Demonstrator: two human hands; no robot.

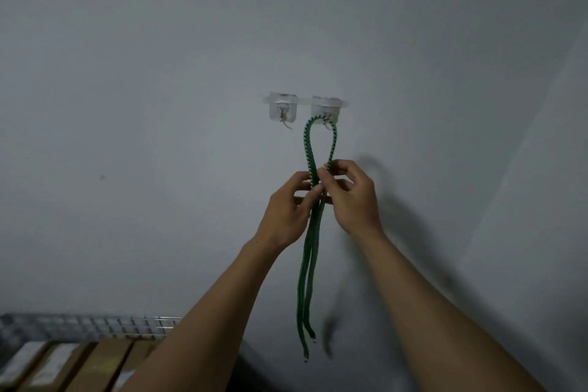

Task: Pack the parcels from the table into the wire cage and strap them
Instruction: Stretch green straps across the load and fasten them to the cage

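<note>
Green elastic cords [308,264] hang looped over the right of two clear adhesive wall hooks [325,111]. Both hands are raised to the cords just below the loop. My left hand [286,210] holds the left strand between thumb and fingers. My right hand [350,194] pinches the right strand at its fingertips. The loose cord ends dangle down between my forearms. At the bottom left, brown cardboard parcels [79,363] lie packed side by side inside the wire cage [95,325].
The left clear wall hook [283,110] carries nothing. A plain grey wall fills most of the view, with a corner to the right. A dark gap lies between the cage and the wall below my arms.
</note>
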